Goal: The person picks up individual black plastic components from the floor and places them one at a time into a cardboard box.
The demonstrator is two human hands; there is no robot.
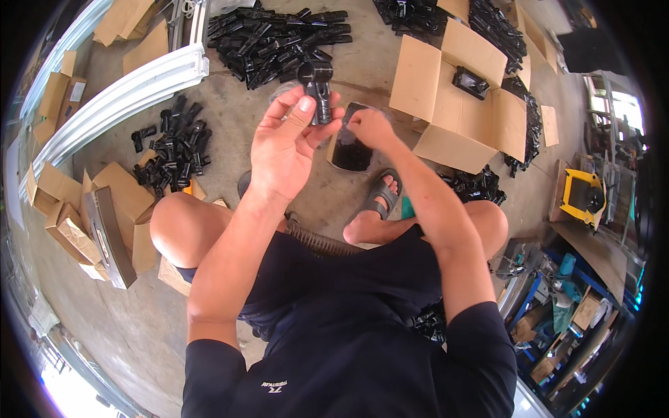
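Note:
My left hand (284,139) is raised in front of me, closed around a glossy black pipe fitting (318,97). The fitting stands upright, its wider, ring-like end on top. Lower and to the right, my right hand (371,130) has its fingers curled together over a small open box (330,152). Inside that box lies clear plastic with a dark mass of small pieces (352,155) too fine to make out. Whatever the right fingertips pinch, if anything, is hidden.
Black fittings lie heaped on the floor ahead (279,42) and at left (178,146). An open cardboard box (446,132) at right holds a wrapped black bundle (471,83). White metal profiles (125,97) and cartons (111,230) lie left; a yellow-framed object (584,198) stands far right.

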